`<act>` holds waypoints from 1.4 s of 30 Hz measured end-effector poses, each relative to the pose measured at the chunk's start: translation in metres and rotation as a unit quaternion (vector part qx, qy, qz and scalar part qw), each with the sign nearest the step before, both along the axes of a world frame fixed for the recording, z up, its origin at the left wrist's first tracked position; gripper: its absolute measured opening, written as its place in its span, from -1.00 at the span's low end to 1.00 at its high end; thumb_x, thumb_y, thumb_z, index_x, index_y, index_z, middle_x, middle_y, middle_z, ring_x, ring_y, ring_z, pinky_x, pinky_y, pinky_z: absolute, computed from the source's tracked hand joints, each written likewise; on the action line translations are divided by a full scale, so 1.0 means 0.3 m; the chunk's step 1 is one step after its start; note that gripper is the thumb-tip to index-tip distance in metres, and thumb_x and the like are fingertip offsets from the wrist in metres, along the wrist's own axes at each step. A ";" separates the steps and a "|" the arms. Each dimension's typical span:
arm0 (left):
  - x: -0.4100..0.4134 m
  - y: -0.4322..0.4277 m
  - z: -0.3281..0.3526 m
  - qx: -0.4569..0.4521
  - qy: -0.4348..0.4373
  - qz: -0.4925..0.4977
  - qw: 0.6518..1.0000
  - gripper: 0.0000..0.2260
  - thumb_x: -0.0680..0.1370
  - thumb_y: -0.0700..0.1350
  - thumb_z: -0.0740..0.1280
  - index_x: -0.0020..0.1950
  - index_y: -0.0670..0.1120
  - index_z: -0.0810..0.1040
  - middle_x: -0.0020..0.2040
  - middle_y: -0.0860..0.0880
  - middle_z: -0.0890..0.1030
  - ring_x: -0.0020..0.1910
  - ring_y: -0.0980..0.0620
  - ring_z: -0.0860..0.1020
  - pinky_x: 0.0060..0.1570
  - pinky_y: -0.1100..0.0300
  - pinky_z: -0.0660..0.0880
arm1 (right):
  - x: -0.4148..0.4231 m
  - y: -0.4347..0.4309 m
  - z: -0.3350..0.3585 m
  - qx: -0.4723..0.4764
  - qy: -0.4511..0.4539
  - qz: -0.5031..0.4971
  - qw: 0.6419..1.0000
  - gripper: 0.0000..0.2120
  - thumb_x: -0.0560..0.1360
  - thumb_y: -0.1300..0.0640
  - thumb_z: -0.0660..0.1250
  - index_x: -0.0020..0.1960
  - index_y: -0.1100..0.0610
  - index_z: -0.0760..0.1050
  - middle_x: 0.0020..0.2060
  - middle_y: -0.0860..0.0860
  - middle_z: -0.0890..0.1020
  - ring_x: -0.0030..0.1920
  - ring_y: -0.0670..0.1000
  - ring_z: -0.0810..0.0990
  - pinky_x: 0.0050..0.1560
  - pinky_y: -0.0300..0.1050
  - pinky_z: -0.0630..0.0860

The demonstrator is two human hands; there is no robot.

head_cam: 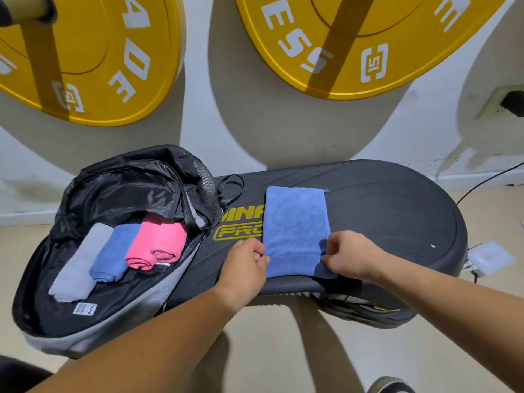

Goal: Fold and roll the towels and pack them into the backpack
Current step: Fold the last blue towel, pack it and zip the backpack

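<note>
A blue towel (296, 228) lies folded into a long strip on a black platform (397, 211). My left hand (246, 262) pinches its near left edge, and my right hand (348, 255) pinches its near right edge. To the left, the black and grey backpack (113, 330) lies open. Inside it sit several rolled towels side by side: a grey one (82, 262), a blue one (116, 251) and two pink ones (158, 241).
The platform stands against a white wall with two big yellow weight plates (354, 52) leaning on it. A wall socket with a black plug (507, 104) is at right, and a white box (487, 258) with cables lies by the platform's right end. Beige floor lies below.
</note>
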State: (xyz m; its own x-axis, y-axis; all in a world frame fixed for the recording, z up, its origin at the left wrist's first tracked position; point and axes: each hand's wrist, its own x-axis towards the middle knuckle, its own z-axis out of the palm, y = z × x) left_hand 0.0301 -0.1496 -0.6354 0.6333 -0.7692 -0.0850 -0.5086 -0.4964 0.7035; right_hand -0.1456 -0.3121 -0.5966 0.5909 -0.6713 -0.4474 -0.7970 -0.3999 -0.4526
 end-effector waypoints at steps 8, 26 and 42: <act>0.000 0.067 -0.019 -0.009 -0.343 -0.308 0.887 -0.79 0.50 -0.19 0.17 0.06 -0.08 0.53 0.05 0.00 0.50 -0.01 -0.09 0.47 -0.10 0.04 0.51 | -0.016 0.043 -0.061 -0.375 -0.053 0.353 0.856 -0.78 0.16 0.15 0.45 -0.20 0.03 0.57 -0.31 -0.04 0.49 -0.38 0.07 0.47 -0.46 -0.13 0.29; -0.016 0.019 0.056 0.027 0.179 0.051 0.982 -0.96 0.54 -0.05 0.36 -0.06 0.01 0.59 -0.26 0.01 0.61 -0.26 0.01 0.60 -0.13 -0.05 0.62 | 0.003 0.014 -0.042 -0.041 -0.104 0.018 0.994 -0.95 0.53 0.06 0.35 -0.06 -0.01 0.48 -0.17 -0.24 0.51 -0.08 -0.04 0.52 -0.10 -0.19 0.41; -0.042 -0.013 0.068 0.060 -0.318 -0.284 0.903 -0.95 0.54 -0.18 0.30 -0.04 -0.05 0.45 0.02 -0.01 0.56 0.06 -0.07 0.53 -0.08 0.10 0.48 | -0.003 0.053 -0.070 -0.432 -0.042 0.319 0.842 -0.86 0.15 0.18 0.45 -0.34 0.08 0.51 -0.30 0.04 0.50 -0.33 0.12 0.49 -0.34 -0.09 0.22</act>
